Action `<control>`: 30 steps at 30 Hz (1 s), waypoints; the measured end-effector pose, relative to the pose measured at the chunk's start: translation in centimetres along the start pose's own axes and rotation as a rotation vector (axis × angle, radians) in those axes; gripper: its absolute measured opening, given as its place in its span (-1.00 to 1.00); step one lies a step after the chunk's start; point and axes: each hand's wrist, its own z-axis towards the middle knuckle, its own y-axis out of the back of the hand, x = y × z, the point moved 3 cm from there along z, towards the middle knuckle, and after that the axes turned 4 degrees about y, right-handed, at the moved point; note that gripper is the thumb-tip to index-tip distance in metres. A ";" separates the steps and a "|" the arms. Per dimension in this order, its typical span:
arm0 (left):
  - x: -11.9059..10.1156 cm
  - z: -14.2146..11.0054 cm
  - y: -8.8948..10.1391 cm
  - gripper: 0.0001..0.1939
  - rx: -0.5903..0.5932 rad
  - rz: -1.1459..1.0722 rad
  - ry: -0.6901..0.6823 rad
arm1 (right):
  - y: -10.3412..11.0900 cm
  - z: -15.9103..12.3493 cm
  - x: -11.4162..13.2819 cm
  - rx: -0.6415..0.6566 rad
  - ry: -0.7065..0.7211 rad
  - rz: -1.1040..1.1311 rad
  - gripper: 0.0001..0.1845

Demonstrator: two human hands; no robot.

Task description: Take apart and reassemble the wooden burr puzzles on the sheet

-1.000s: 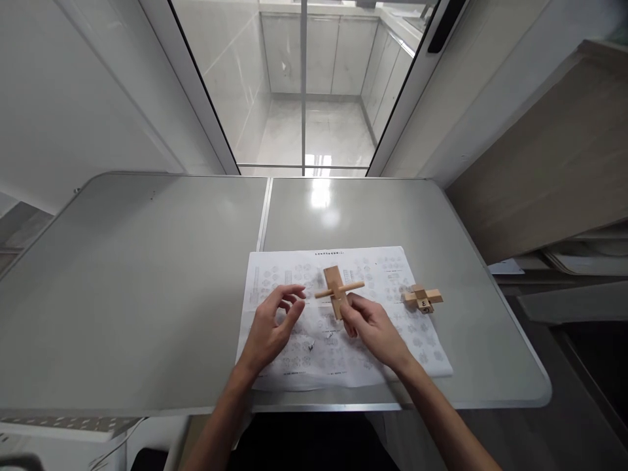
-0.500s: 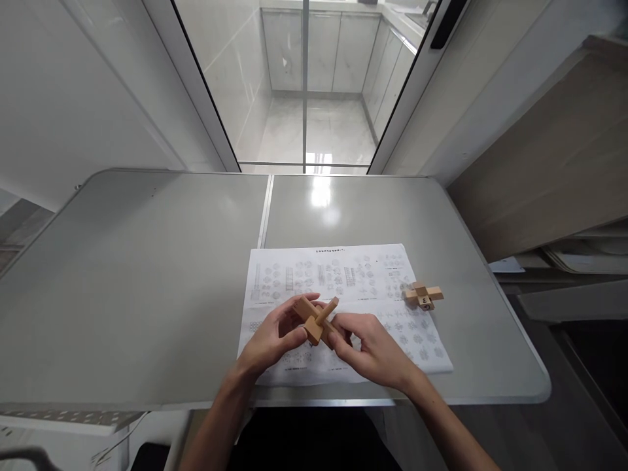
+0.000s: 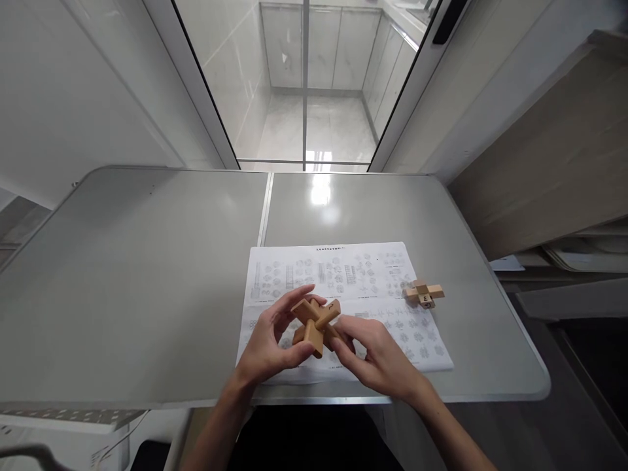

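A wooden interlocking puzzle (image 3: pixel 315 324), made of crossed flat pieces, is held between my two hands above a printed sheet (image 3: pixel 392 347). A dark mark shows on one of its ends. My left hand (image 3: pixel 275 333) curves round its left side, thumb at the near piece and fingers behind. With thumb and forefinger, my right hand (image 3: pixel 375 353) pinches a piece on the lower right. Some fingertips are hidden behind the wood. A second wooden puzzle (image 3: pixel 424 294), a cross with dark marks on a block, rests at the sheet's right edge.
The sheet, covered in small grey diagrams, lies on a grey table (image 3: pixel 147 281) with a metal trim and a seam strip. Beyond the far edge stands a glass door (image 3: pixel 279 124). A wooden panel (image 3: pixel 549 144) and shelf are on the right.
My left hand came from beside the puzzle to take hold of its left side. My right hand drew the puzzle nearer and turned it. The second puzzle stayed put.
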 end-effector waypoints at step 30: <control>-1.6 -0.3 -1.9 -0.11 -0.073 0.264 -0.093 | -0.1 -1.3 -0.6 -0.056 -0.121 0.150 -0.76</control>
